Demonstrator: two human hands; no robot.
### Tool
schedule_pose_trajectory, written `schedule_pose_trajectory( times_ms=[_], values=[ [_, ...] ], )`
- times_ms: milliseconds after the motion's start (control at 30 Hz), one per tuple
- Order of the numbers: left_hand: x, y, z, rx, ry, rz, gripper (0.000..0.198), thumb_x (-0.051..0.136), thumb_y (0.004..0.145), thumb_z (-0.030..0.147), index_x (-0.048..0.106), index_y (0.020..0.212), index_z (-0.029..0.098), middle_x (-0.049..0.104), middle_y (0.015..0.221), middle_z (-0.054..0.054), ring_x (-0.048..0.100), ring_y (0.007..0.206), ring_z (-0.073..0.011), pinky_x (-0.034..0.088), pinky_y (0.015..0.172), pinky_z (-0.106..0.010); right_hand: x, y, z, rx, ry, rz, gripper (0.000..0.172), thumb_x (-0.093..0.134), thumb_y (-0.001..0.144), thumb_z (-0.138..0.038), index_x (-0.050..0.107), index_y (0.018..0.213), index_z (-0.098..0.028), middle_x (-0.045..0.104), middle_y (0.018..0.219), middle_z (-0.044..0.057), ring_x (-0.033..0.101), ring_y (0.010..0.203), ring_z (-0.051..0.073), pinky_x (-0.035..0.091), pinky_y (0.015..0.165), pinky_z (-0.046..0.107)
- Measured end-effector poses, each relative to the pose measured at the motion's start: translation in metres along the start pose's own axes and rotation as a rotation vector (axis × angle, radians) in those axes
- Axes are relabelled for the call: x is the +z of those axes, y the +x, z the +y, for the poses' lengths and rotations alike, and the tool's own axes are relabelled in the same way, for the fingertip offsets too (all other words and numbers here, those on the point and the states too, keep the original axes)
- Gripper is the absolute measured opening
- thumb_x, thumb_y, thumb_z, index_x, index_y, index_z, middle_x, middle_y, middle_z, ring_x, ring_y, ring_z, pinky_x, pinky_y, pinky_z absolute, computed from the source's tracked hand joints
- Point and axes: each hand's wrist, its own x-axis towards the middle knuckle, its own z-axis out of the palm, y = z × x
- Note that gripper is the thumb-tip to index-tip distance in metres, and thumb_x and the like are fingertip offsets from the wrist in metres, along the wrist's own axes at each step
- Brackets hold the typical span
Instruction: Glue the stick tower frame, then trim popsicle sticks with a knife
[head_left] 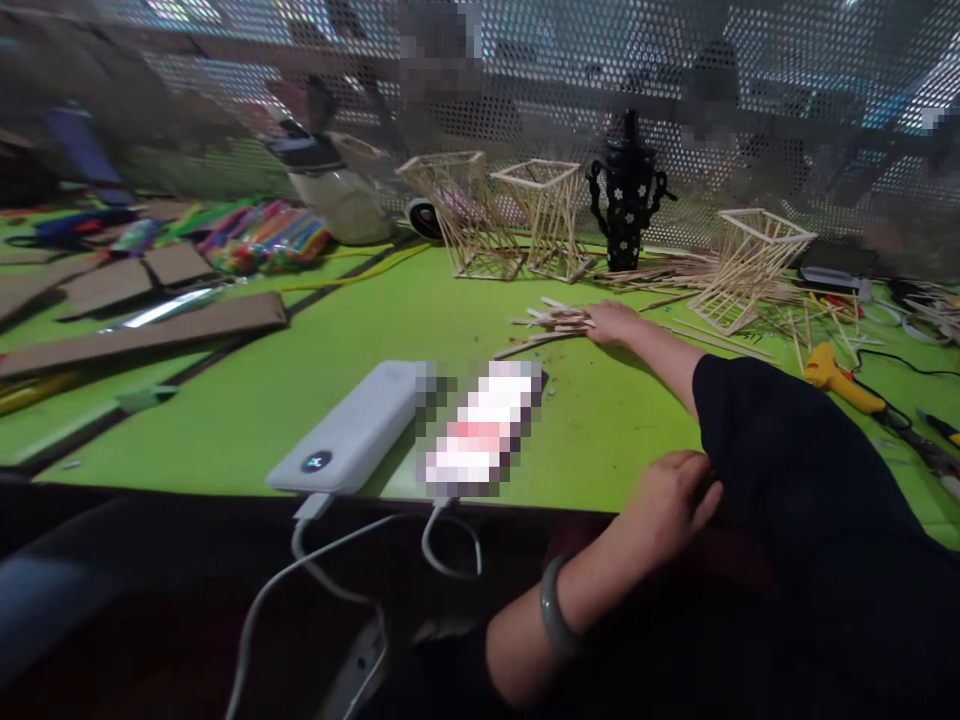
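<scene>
Well, sticks [555, 319] beyond illegible power-bank display [316, 462]

Dim light — phone [480, 425] bright, pixelated — left side smeared, edges stretched.

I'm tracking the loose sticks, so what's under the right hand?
Pale wooden sticks poke out from beneath the right hand, above the green tabletop. Their covered ends, and anything else under the hand, can't be seen.
</scene>
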Motion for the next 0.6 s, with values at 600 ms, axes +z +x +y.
schedule_pose_trajectory(
  times_ms=[600],
  values=[
    [-0.006,0.002,0.008,-0.021,-0.059,-0.012,0.025,0.046,0.092,0.031,0.063,0.094,0.014,0.07,0.089,-0.01,0.065,0.08,-0.019,0.054,0.073,-0.032,-0.029,-0.051,0.065,0.26,0.443,0.051,0.04,0.049,0.09,-0.027,0.051,0.127,-0.013,0.067,0.102,0.013,0.064,0.072,0.017,0.054,0.065,0.034]
  ],
)
